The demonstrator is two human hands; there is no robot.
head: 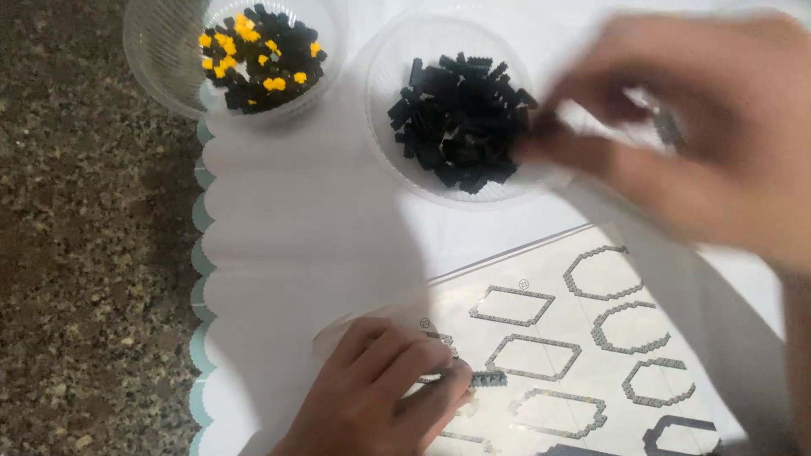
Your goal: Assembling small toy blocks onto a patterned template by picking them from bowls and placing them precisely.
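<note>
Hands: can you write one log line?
left hand: pressing small piece on instruction sheet | right hand: blurred, at bowl of black bricks

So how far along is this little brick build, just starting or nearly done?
Early, by the look of it. Done: only a short strip of small bricks, pinned on the instruction sheet by the left hand. In hand: the blurred right hand reaches at the bowl of black bricks. Left: both that bowl and the black-and-yellow bowl look full, and the sheet shows many outlines.

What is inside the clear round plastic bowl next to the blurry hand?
The clear round plastic bowl holds small black building bricks. The blurred right hand covers its right edge, hiding anything there.
</note>
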